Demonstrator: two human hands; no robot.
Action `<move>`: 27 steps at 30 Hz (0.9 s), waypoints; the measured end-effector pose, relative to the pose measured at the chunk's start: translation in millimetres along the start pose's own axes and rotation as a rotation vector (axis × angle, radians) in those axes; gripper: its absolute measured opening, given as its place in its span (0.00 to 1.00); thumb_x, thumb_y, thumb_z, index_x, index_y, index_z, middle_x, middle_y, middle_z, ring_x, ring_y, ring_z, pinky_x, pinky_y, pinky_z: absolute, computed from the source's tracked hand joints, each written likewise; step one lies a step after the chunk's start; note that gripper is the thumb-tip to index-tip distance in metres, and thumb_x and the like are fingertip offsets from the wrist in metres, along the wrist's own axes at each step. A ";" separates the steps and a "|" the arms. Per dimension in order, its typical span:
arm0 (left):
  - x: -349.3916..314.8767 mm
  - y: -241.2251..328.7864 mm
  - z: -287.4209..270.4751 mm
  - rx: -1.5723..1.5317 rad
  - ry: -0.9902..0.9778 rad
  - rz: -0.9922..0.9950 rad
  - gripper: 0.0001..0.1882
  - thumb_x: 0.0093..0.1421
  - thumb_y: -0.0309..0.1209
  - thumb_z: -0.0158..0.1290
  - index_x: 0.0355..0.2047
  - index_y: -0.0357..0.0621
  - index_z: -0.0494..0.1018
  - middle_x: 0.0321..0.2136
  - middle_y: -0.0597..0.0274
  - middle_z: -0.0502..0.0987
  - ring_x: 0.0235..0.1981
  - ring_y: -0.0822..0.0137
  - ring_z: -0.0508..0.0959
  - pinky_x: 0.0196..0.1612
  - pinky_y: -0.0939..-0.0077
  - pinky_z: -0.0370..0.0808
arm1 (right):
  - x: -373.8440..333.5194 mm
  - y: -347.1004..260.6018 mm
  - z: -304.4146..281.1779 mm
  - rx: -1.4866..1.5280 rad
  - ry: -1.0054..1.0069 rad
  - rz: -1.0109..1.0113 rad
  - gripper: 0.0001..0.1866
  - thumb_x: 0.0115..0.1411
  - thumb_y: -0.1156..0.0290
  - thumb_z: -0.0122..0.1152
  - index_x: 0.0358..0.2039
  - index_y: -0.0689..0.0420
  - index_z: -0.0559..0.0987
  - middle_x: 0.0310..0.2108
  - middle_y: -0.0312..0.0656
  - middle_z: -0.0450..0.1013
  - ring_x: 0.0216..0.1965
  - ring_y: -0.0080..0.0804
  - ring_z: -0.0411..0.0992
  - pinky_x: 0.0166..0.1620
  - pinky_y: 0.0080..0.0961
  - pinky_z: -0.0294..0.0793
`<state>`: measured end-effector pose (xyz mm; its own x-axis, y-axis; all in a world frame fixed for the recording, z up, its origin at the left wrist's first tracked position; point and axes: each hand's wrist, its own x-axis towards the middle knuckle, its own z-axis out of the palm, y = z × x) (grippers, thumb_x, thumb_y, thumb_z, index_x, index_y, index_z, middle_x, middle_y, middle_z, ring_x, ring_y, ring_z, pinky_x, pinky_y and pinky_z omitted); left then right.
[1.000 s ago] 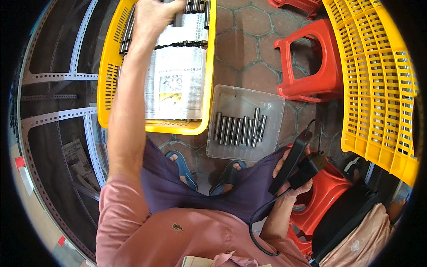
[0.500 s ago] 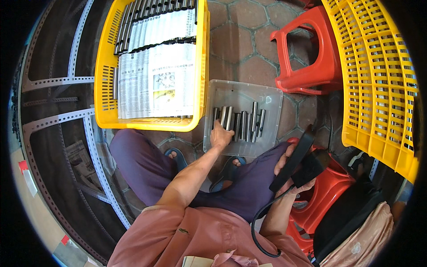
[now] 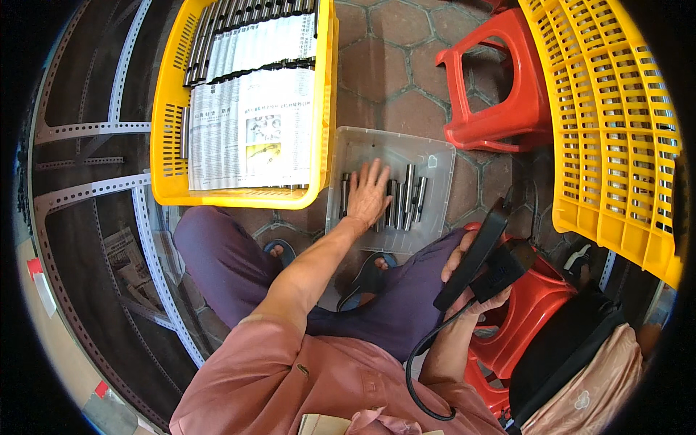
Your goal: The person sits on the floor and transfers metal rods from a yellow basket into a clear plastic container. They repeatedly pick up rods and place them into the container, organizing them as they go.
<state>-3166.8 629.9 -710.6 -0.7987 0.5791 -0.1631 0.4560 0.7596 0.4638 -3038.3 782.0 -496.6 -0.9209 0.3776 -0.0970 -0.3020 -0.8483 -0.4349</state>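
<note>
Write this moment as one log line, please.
left hand: spread over metal tubes in clear bin; right hand: partly behind black device, grip unclear; yellow basket: newspaper, other tubes

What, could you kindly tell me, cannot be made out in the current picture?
All in the head view:
- Whatever lies beneath the left hand among the metal rods in the clear tub: covered by that hand; contact is unclear.
- Much of the right hand: behind the long black device it holds.
- Anything under the newspaper: covered by it.
- Far end of the yellow basket: cut off by the top edge.
</note>
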 end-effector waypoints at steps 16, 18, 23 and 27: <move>86.8 22.6 46.2 -0.145 -0.616 0.103 0.23 0.51 0.20 0.51 0.51 0.39 0.71 0.51 0.46 0.76 0.55 0.50 0.74 0.58 0.58 0.72 | -9.2 1.5 0.3 -0.108 -0.058 0.029 0.42 0.56 0.55 0.71 0.66 0.55 0.62 0.50 0.61 0.65 0.44 0.57 0.77 0.35 0.44 0.83; 73.4 24.3 59.8 -0.304 -0.281 0.165 0.26 0.53 0.19 0.47 0.55 0.40 0.71 0.52 0.44 0.75 0.56 0.48 0.74 0.59 0.57 0.71 | -20.8 -2.8 -2.6 -0.136 0.044 0.015 0.42 0.56 0.55 0.71 0.66 0.55 0.62 0.50 0.61 0.65 0.43 0.57 0.77 0.35 0.44 0.83; 73.0 38.1 109.9 -0.199 0.110 0.248 0.26 0.51 0.22 0.52 0.54 0.41 0.72 0.51 0.43 0.76 0.55 0.49 0.76 0.59 0.56 0.71 | -16.4 3.0 -3.1 -0.198 0.034 -0.015 0.43 0.55 0.54 0.71 0.67 0.53 0.61 0.49 0.60 0.65 0.40 0.56 0.77 0.33 0.44 0.82; 95.6 56.8 60.8 -0.029 -0.765 0.225 0.20 0.55 0.33 0.55 0.48 0.40 0.76 0.54 0.48 0.76 0.56 0.53 0.75 0.59 0.59 0.71 | -18.4 2.8 16.8 -0.204 0.056 0.028 0.44 0.54 0.52 0.71 0.67 0.51 0.61 0.48 0.59 0.65 0.39 0.54 0.76 0.31 0.42 0.82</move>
<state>-3193.3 746.4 -752.8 -0.1927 0.7682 -0.6105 0.5555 0.5983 0.5775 -3026.4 766.5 -480.9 -0.9112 0.3801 -0.1587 -0.2154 -0.7681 -0.6031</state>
